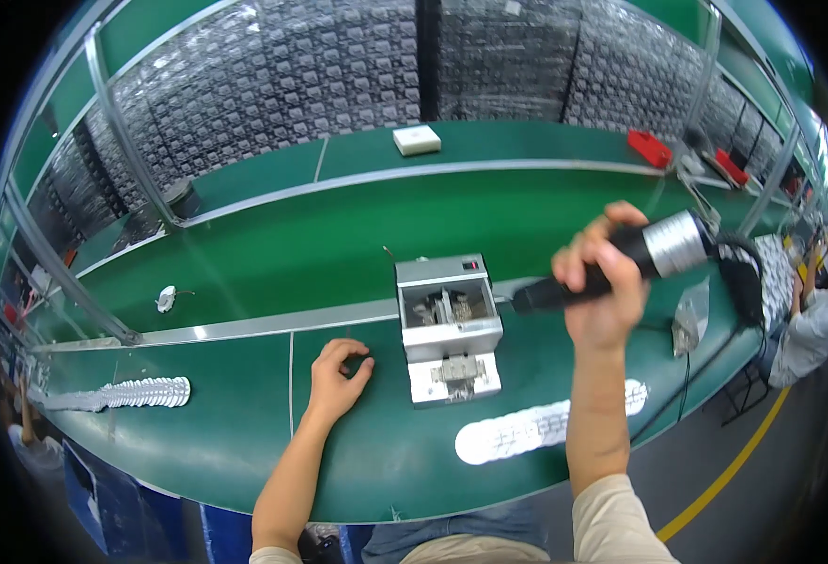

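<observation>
A black electric screwdriver with a silver band (675,244) is wrapped in the fingers of my right hand (611,287). It lies nearly level, its thin tip pointing left at the right side of a grey screw feeder (444,273). Whether the tip touches the feeder, I cannot tell. The feeder has an open-topped bin with metal parts inside and a lower front block (455,378). My left hand (337,378) rests on the green bench left of the feeder, fingers loosely curled, a gap between thumb and forefinger, nothing seen in it.
A white dimpled strip (513,434) lies in front of the feeder, partly behind my right forearm. Stacked white trays (146,393) lie at left. A clear bag (689,320) and black cable (663,409) are at right. A white box (417,140) stands on the back shelf.
</observation>
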`<state>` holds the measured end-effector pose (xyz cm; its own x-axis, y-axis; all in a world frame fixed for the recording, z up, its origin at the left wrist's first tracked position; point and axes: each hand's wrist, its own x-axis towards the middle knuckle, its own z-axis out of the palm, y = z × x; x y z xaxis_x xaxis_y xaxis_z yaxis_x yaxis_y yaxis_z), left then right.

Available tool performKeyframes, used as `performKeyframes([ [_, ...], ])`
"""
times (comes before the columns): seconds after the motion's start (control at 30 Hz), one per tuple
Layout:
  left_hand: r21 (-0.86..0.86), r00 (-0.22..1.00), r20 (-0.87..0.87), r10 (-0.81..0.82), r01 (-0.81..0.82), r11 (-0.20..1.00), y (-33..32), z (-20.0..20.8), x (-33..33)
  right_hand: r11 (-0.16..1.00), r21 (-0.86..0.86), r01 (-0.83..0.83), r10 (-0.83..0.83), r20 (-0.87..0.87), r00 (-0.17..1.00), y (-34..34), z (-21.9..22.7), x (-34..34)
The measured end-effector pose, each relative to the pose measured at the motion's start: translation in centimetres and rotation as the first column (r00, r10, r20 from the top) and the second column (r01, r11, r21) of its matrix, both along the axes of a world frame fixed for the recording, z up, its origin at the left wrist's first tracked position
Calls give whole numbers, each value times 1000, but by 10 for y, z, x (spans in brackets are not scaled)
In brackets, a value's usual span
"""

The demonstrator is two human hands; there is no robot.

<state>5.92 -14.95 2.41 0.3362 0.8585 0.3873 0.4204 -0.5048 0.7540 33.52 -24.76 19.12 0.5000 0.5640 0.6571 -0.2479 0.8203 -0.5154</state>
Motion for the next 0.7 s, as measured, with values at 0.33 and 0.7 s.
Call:
performKeyframes([
  [0.33, 182, 72, 709, -702, 942, 280, -90, 148, 23, 968, -67, -241, 246, 85, 966, -62, 1, -2],
  [0.7, 177, -5, 802, -597, 957, 230, -97, 196, 22, 907, -134, -398, 420, 263, 869, -68, 6, 6],
])
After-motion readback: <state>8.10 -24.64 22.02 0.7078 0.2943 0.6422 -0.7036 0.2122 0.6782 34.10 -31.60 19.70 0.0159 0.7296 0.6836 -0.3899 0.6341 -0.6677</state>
